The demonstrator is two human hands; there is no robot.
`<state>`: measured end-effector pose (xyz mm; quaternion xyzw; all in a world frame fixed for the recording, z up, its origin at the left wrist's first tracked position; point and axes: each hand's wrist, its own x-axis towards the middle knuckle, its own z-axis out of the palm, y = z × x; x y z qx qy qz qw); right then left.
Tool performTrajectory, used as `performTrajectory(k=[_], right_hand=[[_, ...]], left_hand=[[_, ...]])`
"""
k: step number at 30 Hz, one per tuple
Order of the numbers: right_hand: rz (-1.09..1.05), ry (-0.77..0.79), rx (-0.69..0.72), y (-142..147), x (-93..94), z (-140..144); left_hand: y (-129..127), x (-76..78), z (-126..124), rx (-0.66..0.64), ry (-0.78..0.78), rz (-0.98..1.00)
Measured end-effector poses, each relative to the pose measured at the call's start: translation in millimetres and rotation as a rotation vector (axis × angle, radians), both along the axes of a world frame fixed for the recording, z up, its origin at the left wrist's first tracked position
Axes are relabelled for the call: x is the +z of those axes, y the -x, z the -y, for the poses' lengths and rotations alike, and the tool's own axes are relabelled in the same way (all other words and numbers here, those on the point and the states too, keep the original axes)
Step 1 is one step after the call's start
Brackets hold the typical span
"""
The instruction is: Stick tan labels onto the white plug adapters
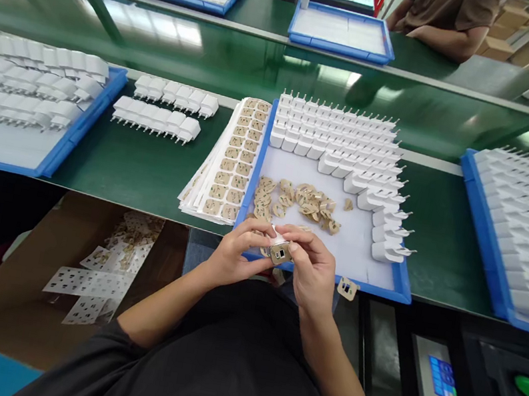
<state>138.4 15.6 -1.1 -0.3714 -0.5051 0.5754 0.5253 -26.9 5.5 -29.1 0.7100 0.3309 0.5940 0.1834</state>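
Left hand and right hand raised together just in front of the near rim of the blue tray, fingers of both closed on 1 white plug adapter. Adapter pinched between the 2 hands, equally near to each; tan-labelled face turned up toward the camera, long axis running roughly left to right between the fingertips. Directly beyond the hands, inside the tray: loose pile of tan stickers on the white liner, within short reach. Farther back and curving down the right side of the same tray: rows of white adapters, prongs pointing up or outward. Left of the tray, touching its wall: stack of sticker sheets on the green tabletop. Farther left: 2 short rows of adapters. At the far side, beyond the central strip: another person's forearm beside an empty-looking blue tray.
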Motion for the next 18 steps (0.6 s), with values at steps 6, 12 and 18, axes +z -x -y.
performTrajectory(k=[6,12,18], right_hand=[[-0.013,-0.025,-0.031,6.4,0.4,-2.4],[0.116,-0.028,0.042,-5.7,3.0,-2.2],[0.568,-0.628,-0.072,-19.1,10.1,-8.4]], left_hand=[[-2.2,-0.7,0.0,0.027,-0.055,-0.033],[-0.4,1.4,0.3,0.020,-0.006,-0.002],[0.3,1.2,3.2,-0.037,0.132,0.047]])
